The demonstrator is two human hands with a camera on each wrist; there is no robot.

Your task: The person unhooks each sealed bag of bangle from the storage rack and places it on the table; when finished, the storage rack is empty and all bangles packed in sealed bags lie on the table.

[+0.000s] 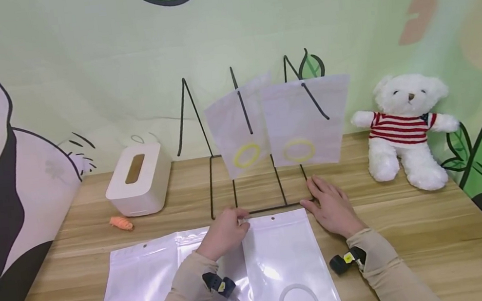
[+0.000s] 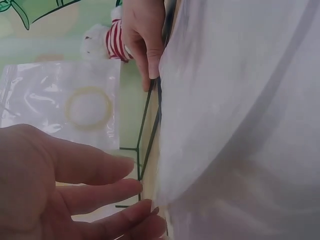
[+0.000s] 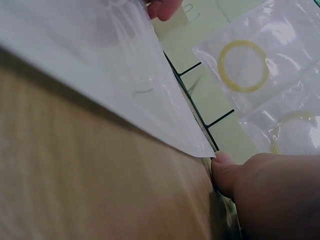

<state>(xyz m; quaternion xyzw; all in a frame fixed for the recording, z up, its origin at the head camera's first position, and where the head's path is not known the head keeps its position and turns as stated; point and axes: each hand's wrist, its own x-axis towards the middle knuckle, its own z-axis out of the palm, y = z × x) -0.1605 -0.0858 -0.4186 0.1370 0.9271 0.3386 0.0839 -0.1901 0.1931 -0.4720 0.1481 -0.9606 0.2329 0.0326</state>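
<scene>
The rack [image 1: 269,209] stands on the table [image 1: 418,240], two bags [image 1: 308,119] hanging from its hooks. The right hand [image 1: 333,209] holds its near right corner between thumb and fingers. The left hand [image 1: 223,233] has loosely bent fingers at the front bar and the flat bags' [image 1: 278,254] top edge; whether they pinch anything, I cannot tell. Farther out: box [image 1: 139,185] left, bear [image 1: 399,129] right.

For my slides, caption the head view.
Hands at the front of a black rack hung with two bags, more bags before it, a bear at right.
</scene>
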